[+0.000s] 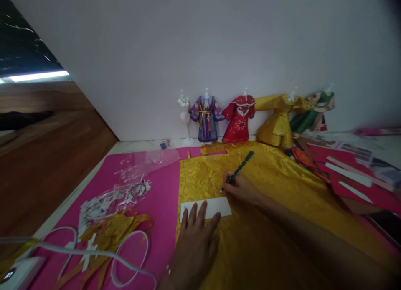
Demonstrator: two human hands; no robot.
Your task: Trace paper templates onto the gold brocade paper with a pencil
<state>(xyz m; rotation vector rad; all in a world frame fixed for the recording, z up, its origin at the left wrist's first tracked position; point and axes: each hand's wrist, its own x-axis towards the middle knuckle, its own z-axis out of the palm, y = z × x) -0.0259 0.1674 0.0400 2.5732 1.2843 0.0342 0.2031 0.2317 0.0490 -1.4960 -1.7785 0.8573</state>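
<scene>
My left hand (200,235) lies flat with its fingers spread, pressing a white rectangular paper piece (219,205) onto gold patterned fabric (200,177). In my right hand (241,187) is a dark green pen (242,165), held in a writing grip. Its pale tip points down at the fabric, just above the paper's upper right edge. Whether the tip touches the cloth I cannot tell. The gold fabric spreads beneath both hands and off to the right.
Along the wall stand small dress forms in doll-size garments, among them a purple robe (205,119) and a red dress (240,119). Gold scraps (115,227), white clippings (97,206) and a white cable (125,261) lie left on a pink sheet (159,223). Red paper (351,190) lies right.
</scene>
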